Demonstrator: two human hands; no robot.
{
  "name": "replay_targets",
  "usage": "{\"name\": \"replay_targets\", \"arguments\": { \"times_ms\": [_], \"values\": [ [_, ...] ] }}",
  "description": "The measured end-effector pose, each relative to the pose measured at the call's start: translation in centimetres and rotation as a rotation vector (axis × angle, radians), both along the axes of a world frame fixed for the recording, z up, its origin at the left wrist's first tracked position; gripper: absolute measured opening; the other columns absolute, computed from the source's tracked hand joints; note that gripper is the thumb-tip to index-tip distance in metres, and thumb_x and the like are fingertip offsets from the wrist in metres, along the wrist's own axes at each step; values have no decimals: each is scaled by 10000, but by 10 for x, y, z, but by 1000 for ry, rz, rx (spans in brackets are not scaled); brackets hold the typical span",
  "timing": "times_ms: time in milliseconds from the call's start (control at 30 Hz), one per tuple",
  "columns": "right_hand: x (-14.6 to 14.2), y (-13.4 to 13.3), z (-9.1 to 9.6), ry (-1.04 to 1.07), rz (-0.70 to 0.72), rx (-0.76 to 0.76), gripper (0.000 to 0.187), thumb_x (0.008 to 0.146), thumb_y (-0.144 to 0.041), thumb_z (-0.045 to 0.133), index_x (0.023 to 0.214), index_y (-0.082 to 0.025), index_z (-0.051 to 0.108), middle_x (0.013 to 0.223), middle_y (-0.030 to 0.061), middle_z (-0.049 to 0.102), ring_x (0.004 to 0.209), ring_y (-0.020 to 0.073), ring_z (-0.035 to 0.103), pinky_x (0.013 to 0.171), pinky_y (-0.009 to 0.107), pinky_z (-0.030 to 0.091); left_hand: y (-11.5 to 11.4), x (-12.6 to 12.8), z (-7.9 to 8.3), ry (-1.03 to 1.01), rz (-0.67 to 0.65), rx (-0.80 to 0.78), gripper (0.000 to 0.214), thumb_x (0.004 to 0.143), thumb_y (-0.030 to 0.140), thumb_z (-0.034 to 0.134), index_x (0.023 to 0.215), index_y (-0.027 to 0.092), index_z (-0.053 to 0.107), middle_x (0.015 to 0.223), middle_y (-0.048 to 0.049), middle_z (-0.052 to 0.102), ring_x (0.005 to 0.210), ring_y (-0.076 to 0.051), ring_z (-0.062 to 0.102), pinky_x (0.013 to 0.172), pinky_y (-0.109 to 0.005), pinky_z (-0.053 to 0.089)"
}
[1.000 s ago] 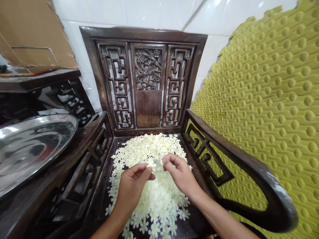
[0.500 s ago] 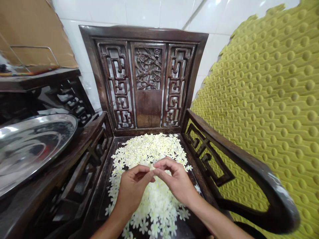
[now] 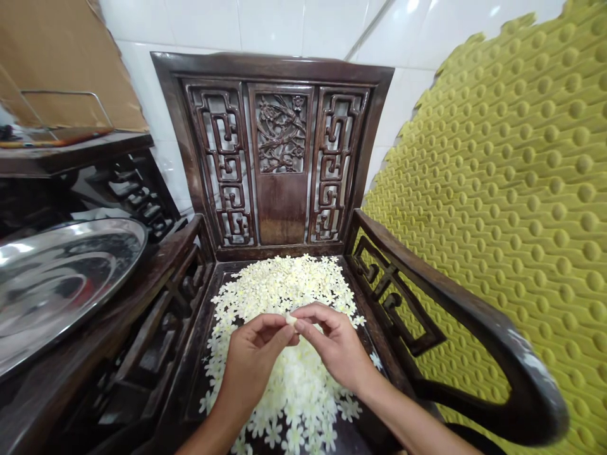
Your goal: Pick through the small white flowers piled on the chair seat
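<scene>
Over the seat of a dark carved wooden chair (image 3: 281, 215), my left hand (image 3: 258, 354) and my right hand (image 3: 336, 344) meet fingertip to fingertip. Between them they pinch one small pale flower (image 3: 291, 320), its shape partly covered by the thumbs and index fingers. Both hands are closed. Below and beyond them, many loose white-yellow flowers (image 3: 294, 278) spread in a thick layer over the seat, piled deeper toward the backrest. Single blossoms lie scattered at the layer's near edge, and my hands hide part of its middle.
A shiny round metal tray (image 3: 128, 253) rests at the left, beside the chair's left armrest (image 3: 161, 284). The right armrest (image 3: 455, 303) curves forward at the other side. Behind it leans a yellow bumpy foam mat (image 3: 521, 189). Cardboard (image 3: 71, 57) stands at the back left.
My fingertips have shifted slightly on the small flower, and more of it shows between them now. Both hands stay in nearly the same place above the seat.
</scene>
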State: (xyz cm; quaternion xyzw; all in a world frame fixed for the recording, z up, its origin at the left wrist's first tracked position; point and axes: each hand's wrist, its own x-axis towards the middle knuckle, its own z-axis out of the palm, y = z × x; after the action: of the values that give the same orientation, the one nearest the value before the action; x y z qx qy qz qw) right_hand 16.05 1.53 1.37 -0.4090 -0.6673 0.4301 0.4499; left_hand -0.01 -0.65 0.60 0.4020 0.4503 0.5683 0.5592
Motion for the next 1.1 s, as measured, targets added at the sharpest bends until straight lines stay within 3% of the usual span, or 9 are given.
{"name": "replay_targets", "arguments": {
  "times_ms": [200, 333, 533, 800, 967, 1100],
  "values": [
    [-1, -4, 3, -111, -57, 253, 169, 947, -212, 583, 985, -238, 746, 954, 68, 697, 922, 207, 648, 822, 344, 516, -4, 1, -1, -90, -75, -111, 241, 762, 365, 795, 867, 149, 782, 839, -74, 770, 776, -198, 711, 842, -373, 593],
    [-2, -6, 3, -156, -56, 312, 186, 956, -193, 558, 1003, -235, 734, 978, 78, 690, 946, 211, 643, 831, 343, 516, -5, 0, -2, -71, -51, -131, 253, 781, 379, 775, 867, 142, 792, 799, -66, 748, 763, -187, 685, 833, -366, 587],
    [-4, -10, 4, -220, -102, 244, 159, 957, -239, 570, 1043, -238, 703, 993, 75, 703, 959, 229, 642, 838, 362, 500, -2, -3, -3, 57, -1, -18, 153, 800, 321, 752, 787, 174, 788, 704, -15, 663, 684, -137, 580, 671, -239, 504],
    [-3, -13, 5, -251, -85, 153, 156, 937, -321, 618, 1034, -237, 706, 958, 56, 730, 962, 238, 658, 831, 355, 492, 0, -5, 2, 100, -25, -5, 146, 793, 317, 747, 732, 190, 783, 727, -21, 678, 729, -156, 573, 705, -246, 478],
    [-3, -11, 6, -165, -14, -3, 154, 939, -344, 610, 1006, -223, 676, 898, 22, 727, 877, 201, 667, 768, 303, 497, -2, -7, 4, 122, -32, 4, 152, 796, 316, 745, 726, 186, 779, 717, -19, 664, 730, -162, 574, 725, -259, 469],
    [-3, -8, 5, -82, -16, -37, 131, 922, -326, 630, 944, -207, 680, 888, 16, 714, 862, 189, 657, 802, 301, 492, -2, -6, 2, 133, -31, 7, 177, 814, 318, 735, 703, 184, 769, 669, -16, 647, 727, -165, 579, 737, -265, 466]
  ]
}}
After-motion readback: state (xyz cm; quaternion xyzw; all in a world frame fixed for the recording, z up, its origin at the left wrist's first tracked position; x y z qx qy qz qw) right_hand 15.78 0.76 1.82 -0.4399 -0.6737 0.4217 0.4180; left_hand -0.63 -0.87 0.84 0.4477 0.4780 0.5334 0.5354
